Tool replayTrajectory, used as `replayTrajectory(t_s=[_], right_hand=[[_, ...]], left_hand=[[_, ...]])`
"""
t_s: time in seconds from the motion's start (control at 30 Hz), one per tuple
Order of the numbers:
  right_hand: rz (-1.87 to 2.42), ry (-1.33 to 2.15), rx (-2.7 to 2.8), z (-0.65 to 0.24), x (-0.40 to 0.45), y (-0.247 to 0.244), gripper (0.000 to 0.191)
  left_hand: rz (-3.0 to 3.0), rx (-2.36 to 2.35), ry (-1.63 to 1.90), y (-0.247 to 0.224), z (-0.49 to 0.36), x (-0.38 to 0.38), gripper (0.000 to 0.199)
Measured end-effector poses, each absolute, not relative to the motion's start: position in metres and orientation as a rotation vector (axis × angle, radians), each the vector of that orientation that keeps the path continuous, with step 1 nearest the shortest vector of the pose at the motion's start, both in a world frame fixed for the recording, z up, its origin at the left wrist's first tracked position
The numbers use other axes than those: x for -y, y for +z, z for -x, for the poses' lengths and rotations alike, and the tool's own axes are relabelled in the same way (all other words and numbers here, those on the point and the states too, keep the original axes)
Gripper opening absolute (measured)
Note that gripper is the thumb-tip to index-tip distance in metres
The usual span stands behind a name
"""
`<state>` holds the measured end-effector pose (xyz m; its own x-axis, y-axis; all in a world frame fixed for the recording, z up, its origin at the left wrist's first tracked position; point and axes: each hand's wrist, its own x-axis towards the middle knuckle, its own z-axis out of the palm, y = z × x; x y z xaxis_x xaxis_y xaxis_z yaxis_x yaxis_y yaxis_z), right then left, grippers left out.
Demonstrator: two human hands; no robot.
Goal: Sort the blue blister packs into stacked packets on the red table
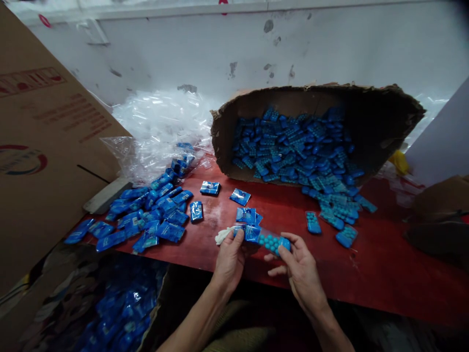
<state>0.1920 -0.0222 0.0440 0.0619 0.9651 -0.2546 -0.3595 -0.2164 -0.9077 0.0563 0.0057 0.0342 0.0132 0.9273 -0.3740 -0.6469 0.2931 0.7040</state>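
Carefully, you had your left fingers [238,237] closed, the thumb pressed on a blue printed piece [252,233], while your right fingers [284,253] pinched the solid blue end of a clear pack of blue balls [270,242]. The other fingers of that hand were loosely spread below it. The pack's far end met the printed piece in front of you, over the near side of the red counter [384,264]. Just beside your left fingers lay a crumpled white item [222,236]. Beyond your hands were small flat blue pieces [240,196], some overlapping, and to the right, two loose packs [312,223] lay apart. Farther left spread a heap of blue packets [154,212], with clear plastic bags [161,120] behind. Farther back, similar ball packs [293,142] spilled from an open cardboard box [392,117]. Low on the left, more blue packets [122,303] filled a container.
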Motion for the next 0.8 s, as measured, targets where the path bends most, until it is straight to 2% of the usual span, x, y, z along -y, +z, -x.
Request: replayTrajectory(t_s=[0.33, 0.8], right_hand=[[1.294, 1.231, 0.926, -0.189, 0.029, 0.035, 0.035], [1.069, 1.528, 0.682, -0.198, 0.022, 0.041, 0.03]], left_hand=[[-0.35, -1.002, 1.211, 0.03, -0.057, -0.006, 0.027], [-0.264, -1.055, 1.218, 0.02, -0.053, -0.008, 0.023]])
